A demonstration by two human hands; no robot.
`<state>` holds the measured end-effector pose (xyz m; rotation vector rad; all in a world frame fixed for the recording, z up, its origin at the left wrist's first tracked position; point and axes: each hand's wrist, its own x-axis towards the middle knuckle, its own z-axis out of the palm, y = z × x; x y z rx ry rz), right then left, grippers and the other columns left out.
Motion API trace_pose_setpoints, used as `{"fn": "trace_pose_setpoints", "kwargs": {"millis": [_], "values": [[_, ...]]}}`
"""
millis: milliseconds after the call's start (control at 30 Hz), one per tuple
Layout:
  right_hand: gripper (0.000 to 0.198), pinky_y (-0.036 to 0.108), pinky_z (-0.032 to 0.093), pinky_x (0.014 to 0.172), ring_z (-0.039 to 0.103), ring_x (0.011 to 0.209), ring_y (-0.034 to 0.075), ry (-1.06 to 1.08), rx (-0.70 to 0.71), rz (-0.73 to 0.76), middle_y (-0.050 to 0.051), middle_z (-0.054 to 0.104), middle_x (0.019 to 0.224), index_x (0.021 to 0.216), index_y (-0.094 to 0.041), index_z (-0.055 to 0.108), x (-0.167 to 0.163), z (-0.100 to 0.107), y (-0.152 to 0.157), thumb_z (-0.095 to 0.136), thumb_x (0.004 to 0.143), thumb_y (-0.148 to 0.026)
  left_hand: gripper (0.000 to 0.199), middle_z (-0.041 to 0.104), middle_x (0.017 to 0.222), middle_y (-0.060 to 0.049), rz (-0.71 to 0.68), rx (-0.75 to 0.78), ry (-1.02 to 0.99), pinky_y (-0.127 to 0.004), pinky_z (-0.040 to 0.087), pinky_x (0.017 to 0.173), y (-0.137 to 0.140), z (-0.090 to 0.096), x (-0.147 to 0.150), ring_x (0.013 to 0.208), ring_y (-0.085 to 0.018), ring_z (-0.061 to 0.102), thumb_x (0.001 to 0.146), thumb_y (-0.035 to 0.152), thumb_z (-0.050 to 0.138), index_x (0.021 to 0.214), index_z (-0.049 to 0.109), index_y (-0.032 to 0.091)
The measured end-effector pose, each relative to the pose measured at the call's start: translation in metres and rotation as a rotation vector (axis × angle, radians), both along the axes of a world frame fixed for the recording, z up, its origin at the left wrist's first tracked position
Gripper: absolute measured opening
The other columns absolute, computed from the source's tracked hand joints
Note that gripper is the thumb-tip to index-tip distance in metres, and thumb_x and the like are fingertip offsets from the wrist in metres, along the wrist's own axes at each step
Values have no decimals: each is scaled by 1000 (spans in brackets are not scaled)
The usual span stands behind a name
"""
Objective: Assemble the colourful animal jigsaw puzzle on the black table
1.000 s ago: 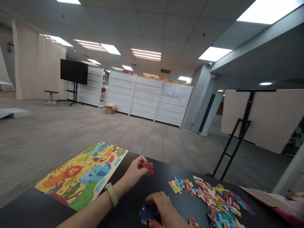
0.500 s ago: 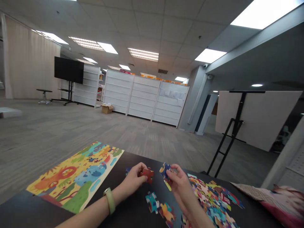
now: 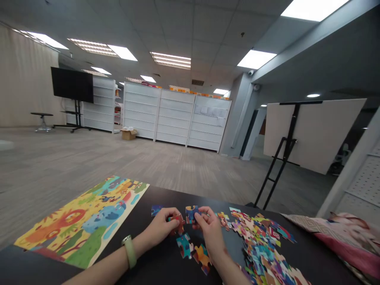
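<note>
My left hand (image 3: 162, 225) has its fingers closed on a red jigsaw puzzle piece (image 3: 179, 224) above the dark table. Between thumb and fingers, my right hand (image 3: 209, 226) pinches a dark blue puzzle piece (image 3: 190, 213) with some yellow on it. The two pieces are close together, with a small gap. A dark blue piece (image 3: 156, 209) lies just beyond my left hand. Below the hands are a teal piece (image 3: 184, 246) and an orange piece (image 3: 203, 256), near or touching each other.
A heap of loose puzzle pieces (image 3: 264, 249) spreads to the right. A colourful animal picture sheet (image 3: 86, 221) lies at the left. Patterned cloth (image 3: 341, 233) covers the right table edge. An easel board (image 3: 323, 132) stands beyond the table (image 3: 142, 253).
My right hand has moved left, bringing the blue piece closer to the red one. The head view has shifted slightly; more of the loose heap shows.
</note>
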<state>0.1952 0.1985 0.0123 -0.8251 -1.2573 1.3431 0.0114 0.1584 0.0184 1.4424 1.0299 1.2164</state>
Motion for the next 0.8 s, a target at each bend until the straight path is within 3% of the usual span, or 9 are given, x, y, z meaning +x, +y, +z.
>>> {"fn": "trace_pose_setpoints", "kwargs": {"millis": [267,433,533,667,800], "values": [[49,31,52,59,62,60,19,-24,16,7,-2,66,63,87,-23,55,-2,1,-2,83,66,-58,5,67,65,1,-16,-68,54,-21,40,42,0,-2,1,46,-10,52,72,23,60,76,59,20],[46,27,46,54,59,59,17,-61,54,-30,-1,66,65,88,-21,57,-1,0,0,81,68,-56,32,62,75,6,-16,-8,-13,-20,41,54,4,-6,-3,63,-11,56,63,16,67,91,55,23],[45,27,45,55,58,61,17,-83,80,-73,0,66,67,92,-21,60,1,-1,2,79,71,-56,24,60,75,6,-51,3,-28,-23,42,62,2,-4,-2,68,-12,56,63,17,65,84,53,22],[45,28,46,57,60,63,19,-93,102,-93,1,67,69,95,-21,61,1,-1,1,78,73,-56,9,54,66,6,-58,-17,2,-23,37,58,-1,2,0,61,-11,48,67,20,62,74,57,20],[45,27,44,55,57,60,18,-90,116,-74,-1,65,66,92,-21,61,-3,2,-3,79,71,-57,10,54,62,7,-66,-63,0,-23,34,55,-1,2,0,57,-11,47,67,24,63,73,58,20]]}}
